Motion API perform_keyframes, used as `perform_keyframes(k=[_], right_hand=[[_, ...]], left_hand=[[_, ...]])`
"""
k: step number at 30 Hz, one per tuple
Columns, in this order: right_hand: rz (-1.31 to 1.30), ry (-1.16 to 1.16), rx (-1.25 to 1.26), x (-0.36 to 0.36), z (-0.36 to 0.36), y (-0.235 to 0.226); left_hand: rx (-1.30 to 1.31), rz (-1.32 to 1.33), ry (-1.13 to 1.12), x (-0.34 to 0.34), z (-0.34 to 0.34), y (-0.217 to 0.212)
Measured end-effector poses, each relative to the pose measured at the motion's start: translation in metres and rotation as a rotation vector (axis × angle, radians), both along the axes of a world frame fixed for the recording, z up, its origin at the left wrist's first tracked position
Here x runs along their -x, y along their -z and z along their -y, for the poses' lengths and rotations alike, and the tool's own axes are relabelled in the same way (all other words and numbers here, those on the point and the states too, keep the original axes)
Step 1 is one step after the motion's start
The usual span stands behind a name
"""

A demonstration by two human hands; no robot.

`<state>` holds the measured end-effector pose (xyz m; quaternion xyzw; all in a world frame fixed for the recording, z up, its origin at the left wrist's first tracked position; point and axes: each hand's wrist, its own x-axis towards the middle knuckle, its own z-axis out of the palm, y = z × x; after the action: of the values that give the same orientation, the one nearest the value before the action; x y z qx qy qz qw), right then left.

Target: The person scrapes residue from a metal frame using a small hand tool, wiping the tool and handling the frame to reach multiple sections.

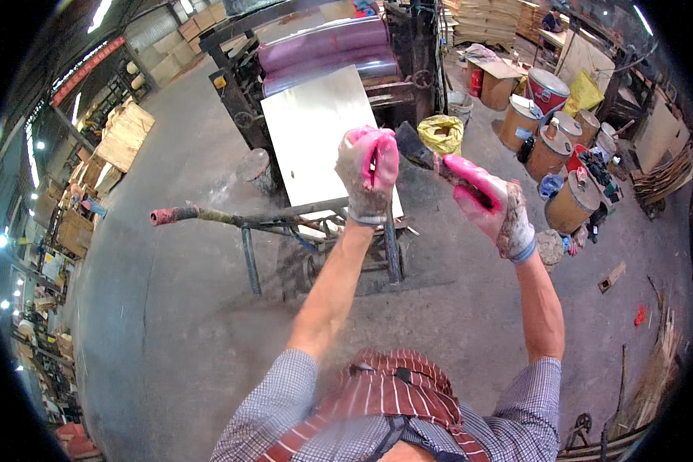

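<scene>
This is a factory floor, a woodworking or plywood workshop by its look. A roller machine with purple drums feeds a pale board over a metal trolley frame on a stained concrete floor. Stacks of thin wooden sheets stand at the far end, brown fibre drums crowd the right side, wooden crates line the left, and strip lights hang under a high roof
</scene>
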<state>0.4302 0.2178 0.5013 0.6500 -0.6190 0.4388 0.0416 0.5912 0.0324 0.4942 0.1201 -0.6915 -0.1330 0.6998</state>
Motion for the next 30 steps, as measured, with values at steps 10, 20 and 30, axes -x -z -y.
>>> perform_keyframes(k=[10, 20, 30], right_hand=[[0.432, -0.041, -0.017, -0.021, -0.048, 0.029], [0.545, -0.100, -0.024, -0.044, -0.048, 0.028], [0.093, -0.031, -0.091, -0.059, -0.065, 0.037]], left_hand=[[-0.876, -0.054, 0.401, -0.021, 0.017, -0.002], [-0.918, -0.110, 0.439, -0.060, -0.028, -0.001], [-1.046, 0.234, 0.268, -0.097, -0.073, 0.019]])
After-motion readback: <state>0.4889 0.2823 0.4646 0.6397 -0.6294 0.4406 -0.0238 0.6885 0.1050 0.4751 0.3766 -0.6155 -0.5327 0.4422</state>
